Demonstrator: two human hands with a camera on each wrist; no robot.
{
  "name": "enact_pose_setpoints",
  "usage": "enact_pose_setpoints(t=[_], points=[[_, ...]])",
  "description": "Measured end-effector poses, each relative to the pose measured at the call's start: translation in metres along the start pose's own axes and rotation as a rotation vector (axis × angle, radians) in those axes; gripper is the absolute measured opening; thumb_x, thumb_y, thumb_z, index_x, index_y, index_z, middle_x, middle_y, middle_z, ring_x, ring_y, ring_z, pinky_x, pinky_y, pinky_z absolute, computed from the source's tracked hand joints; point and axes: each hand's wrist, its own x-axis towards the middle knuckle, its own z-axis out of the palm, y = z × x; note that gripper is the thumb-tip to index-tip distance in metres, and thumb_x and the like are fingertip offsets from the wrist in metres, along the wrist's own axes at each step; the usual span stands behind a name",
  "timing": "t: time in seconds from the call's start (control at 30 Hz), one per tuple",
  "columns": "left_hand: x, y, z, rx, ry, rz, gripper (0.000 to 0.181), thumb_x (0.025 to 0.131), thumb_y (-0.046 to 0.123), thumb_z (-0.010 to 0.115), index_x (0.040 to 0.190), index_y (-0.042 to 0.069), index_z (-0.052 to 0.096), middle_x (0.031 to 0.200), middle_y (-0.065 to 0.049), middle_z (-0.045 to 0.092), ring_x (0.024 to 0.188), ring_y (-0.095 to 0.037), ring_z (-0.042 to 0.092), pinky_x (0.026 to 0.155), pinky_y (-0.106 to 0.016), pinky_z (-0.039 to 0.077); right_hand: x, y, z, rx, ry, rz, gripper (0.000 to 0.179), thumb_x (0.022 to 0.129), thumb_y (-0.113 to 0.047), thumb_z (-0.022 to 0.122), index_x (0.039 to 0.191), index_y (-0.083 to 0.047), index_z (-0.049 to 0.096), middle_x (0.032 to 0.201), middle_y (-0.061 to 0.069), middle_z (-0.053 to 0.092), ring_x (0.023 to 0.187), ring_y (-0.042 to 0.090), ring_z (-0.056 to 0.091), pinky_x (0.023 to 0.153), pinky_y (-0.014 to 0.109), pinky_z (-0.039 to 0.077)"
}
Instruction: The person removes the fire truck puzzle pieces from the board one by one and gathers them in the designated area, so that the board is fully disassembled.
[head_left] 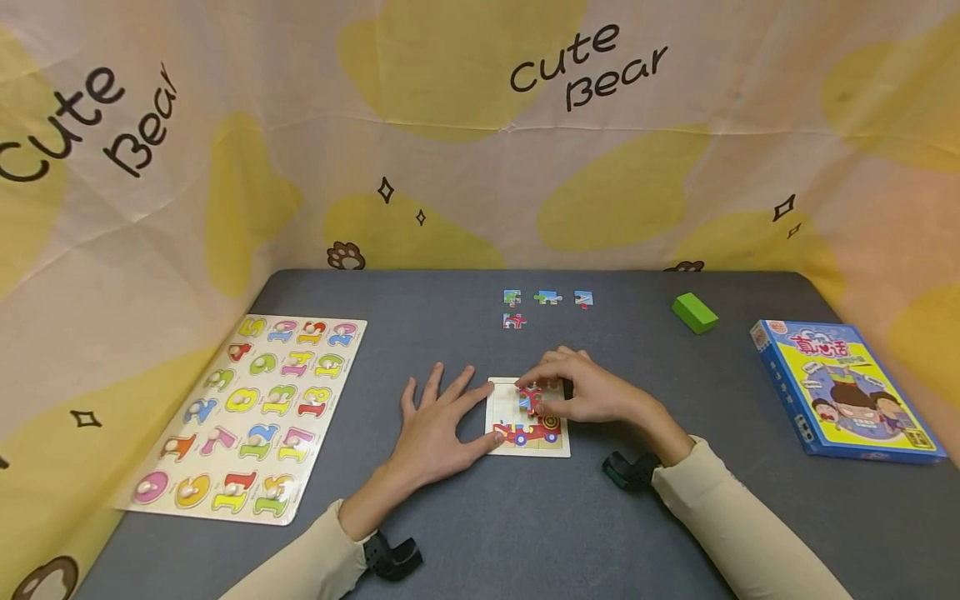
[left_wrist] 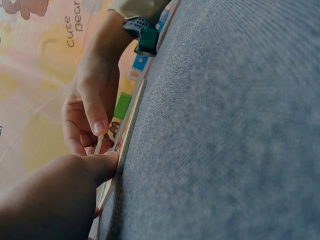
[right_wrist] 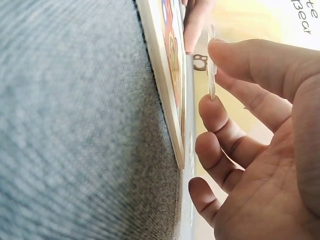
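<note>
A puzzle board [head_left: 506,396] with a pale rim lies mid-table, a red vehicle picture assembled along its lower part. My left hand [head_left: 438,425] is spread flat at its left side, thumb and index fingertip touching the rim. Over the board my right hand [head_left: 588,392] pinches a small jigsaw piece [head_left: 530,400] between thumb and fingers. The right wrist view shows this jigsaw piece [right_wrist: 212,65] edge-on, raised above the board [right_wrist: 167,107]. In the left wrist view, the left thumb [left_wrist: 106,166] presses on the board's edge.
Several loose jigsaw pieces [head_left: 548,297] lie behind the board. A number puzzle board [head_left: 247,421] occupies the left side. To the right are a green block [head_left: 694,313] and a blue-and-yellow box [head_left: 855,396]. A printed cloth [head_left: 480,100] stands around the table.
</note>
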Motion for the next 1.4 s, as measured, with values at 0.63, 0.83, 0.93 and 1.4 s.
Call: enact_pose_setpoints(t=[0.63, 0.83, 0.93, 1.4], points=[[0.0038, -0.0044, 0.0018, -0.048, 0.075, 0.217, 0.043, 0.088, 0.045, 0.077, 0.123, 0.021, 0.071, 0.141, -0.006, 0.062, 0.145, -0.037, 0.045, 0.119, -0.063, 0.03, 0.0008, 0.0007, -0.0013, -0.011, -0.022, 0.007, 0.035, 0.089, -0.02, 0.075, 0.124, -0.023, 0.074, 0.099, -0.009, 0.065, 0.09, 0.018, 0.051, 0.082, 0.034, 0.033], [0.0043, -0.0046, 0.0026, -0.046, 0.092, 0.243, 0.039, 0.087, 0.044, 0.078, 0.118, 0.021, 0.072, 0.14, -0.002, 0.064, 0.142, -0.036, 0.049, 0.117, -0.063, 0.032, 0.0005, -0.001, -0.0024, -0.01, -0.03, 0.016, 0.034, 0.089, -0.02, 0.075, 0.123, -0.023, 0.074, 0.1, -0.009, 0.065, 0.09, 0.017, 0.051, 0.081, 0.033, 0.034], [0.0044, -0.0048, 0.0027, -0.042, 0.093, 0.246, 0.037, 0.087, 0.043, 0.079, 0.116, 0.021, 0.072, 0.139, -0.001, 0.065, 0.142, -0.035, 0.05, 0.117, -0.062, 0.033, 0.0005, -0.0014, -0.003, -0.014, -0.032, 0.013, 0.034, 0.089, -0.02, 0.075, 0.123, -0.023, 0.074, 0.1, -0.009, 0.066, 0.089, 0.017, 0.052, 0.08, 0.033, 0.034], [0.0039, -0.0048, 0.0019, -0.057, 0.09, 0.235, 0.033, 0.085, 0.045, 0.08, 0.106, 0.021, 0.07, 0.139, -0.001, 0.066, 0.142, -0.035, 0.05, 0.117, -0.062, 0.034, 0.0002, 0.0003, -0.0039, -0.007, -0.033, 0.019, 0.034, 0.09, -0.021, 0.075, 0.124, -0.022, 0.074, 0.099, -0.008, 0.065, 0.09, 0.016, 0.052, 0.081, 0.035, 0.037]])
